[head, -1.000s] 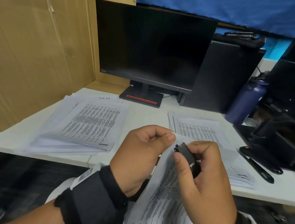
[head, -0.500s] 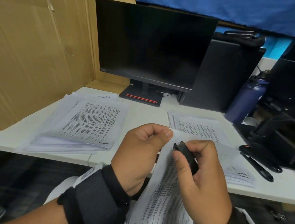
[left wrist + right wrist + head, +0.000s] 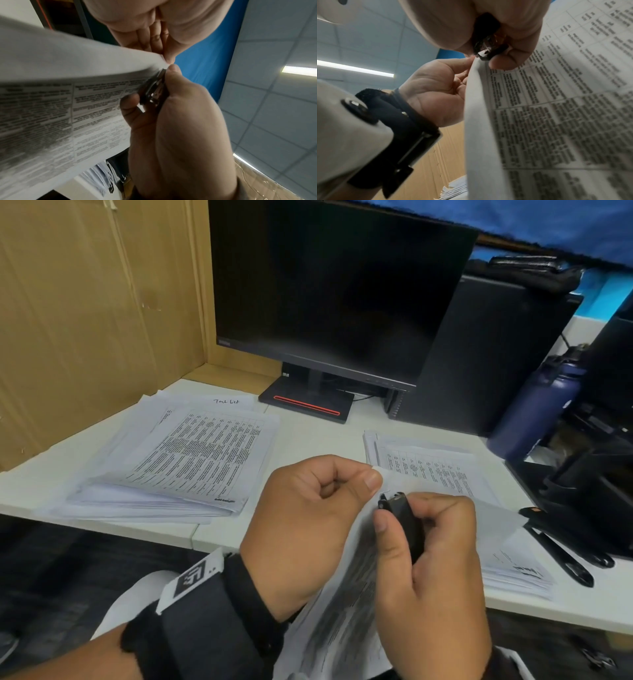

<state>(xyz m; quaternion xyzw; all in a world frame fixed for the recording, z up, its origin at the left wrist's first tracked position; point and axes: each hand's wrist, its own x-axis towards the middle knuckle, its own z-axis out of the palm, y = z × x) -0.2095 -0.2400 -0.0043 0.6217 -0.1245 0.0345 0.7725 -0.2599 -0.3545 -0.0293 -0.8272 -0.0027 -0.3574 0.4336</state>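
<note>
My left hand [image 3: 308, 525] pinches the top corner of a sheaf of printed sheets [image 3: 346, 611] between thumb and forefinger, in front of the desk edge. My right hand [image 3: 438, 559] grips a small black stapler [image 3: 400, 511], thumb along its side, its nose right at that pinched corner. The left wrist view shows the stapler [image 3: 154, 89] lying against the edge of the sheets [image 3: 60, 94]. From the right wrist, the stapler's metal mouth [image 3: 488, 46] sits at the top of the sheets [image 3: 539, 121], with the left hand [image 3: 436, 88] behind them.
On the white desk [image 3: 308, 436] lie a thick paper pile [image 3: 191, 460] at left and a thinner one [image 3: 428, 470] at right. A dark monitor [image 3: 335, 292], a black tower [image 3: 486, 354], a blue bottle [image 3: 534, 409] and black pens [image 3: 561, 556] stand behind and right. A wooden partition [image 3: 85, 302] closes the left.
The stapler's nose has edged slightly closer to the pinched corner. Both hands keep their holds and the piles on the desk have not moved.
</note>
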